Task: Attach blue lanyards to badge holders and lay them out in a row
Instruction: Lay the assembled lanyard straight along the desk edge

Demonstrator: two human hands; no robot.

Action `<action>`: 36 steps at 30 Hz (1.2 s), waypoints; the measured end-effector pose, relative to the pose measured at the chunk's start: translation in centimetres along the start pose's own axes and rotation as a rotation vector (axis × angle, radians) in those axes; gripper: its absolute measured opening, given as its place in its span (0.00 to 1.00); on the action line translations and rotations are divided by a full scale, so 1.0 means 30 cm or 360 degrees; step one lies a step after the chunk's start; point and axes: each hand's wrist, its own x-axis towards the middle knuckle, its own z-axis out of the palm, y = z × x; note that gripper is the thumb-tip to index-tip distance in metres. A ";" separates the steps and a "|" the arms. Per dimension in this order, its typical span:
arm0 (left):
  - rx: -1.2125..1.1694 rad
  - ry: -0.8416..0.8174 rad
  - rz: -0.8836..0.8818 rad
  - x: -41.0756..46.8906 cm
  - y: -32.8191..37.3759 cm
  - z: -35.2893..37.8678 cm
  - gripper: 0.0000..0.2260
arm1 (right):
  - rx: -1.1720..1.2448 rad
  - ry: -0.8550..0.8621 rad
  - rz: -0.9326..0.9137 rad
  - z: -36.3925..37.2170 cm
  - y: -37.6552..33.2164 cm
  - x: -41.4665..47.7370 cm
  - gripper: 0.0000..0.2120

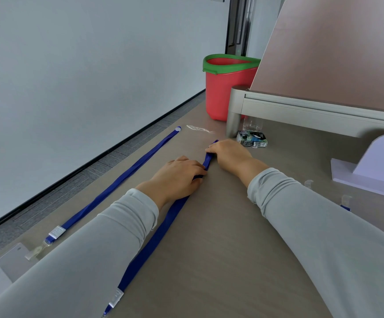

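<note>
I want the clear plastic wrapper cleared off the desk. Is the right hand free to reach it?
Probably not yet: the right hand is pressing the blue fabric lanyard. The clear plastic wrapper lies just beyond it, nothing between.

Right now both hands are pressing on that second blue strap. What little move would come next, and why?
Probably smoothing its far end straight. The right hand and left hand pin the second lanyard where it looks bunched near the tip, while the first lanyard already lies flat and straight beside it on the table. Flattening it would match the row.
</note>
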 end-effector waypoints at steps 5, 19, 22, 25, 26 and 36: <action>0.0011 -0.0012 -0.0057 -0.015 0.005 0.006 0.19 | 0.0096 -0.0025 0.0063 0.011 -0.019 -0.004 0.17; 0.0104 -0.0116 -0.0212 -0.087 -0.015 -0.006 0.24 | -0.0028 -0.0257 0.0209 0.048 -0.033 0.051 0.32; 0.0109 -0.0230 -0.0279 -0.120 -0.017 -0.012 0.28 | -0.0032 -0.0092 0.0156 0.045 -0.050 0.041 0.30; 0.0066 -0.0207 -0.0348 -0.159 -0.009 -0.020 0.32 | 0.0001 0.0150 0.0043 0.036 -0.073 0.019 0.27; 0.0058 -0.0180 -0.0365 -0.174 -0.005 -0.024 0.32 | 0.0030 0.0203 -0.0008 0.031 -0.085 0.006 0.25; 0.0003 -0.0071 -0.0473 -0.458 0.066 -0.069 0.26 | 0.0292 0.0127 -0.0378 0.011 -0.226 -0.218 0.12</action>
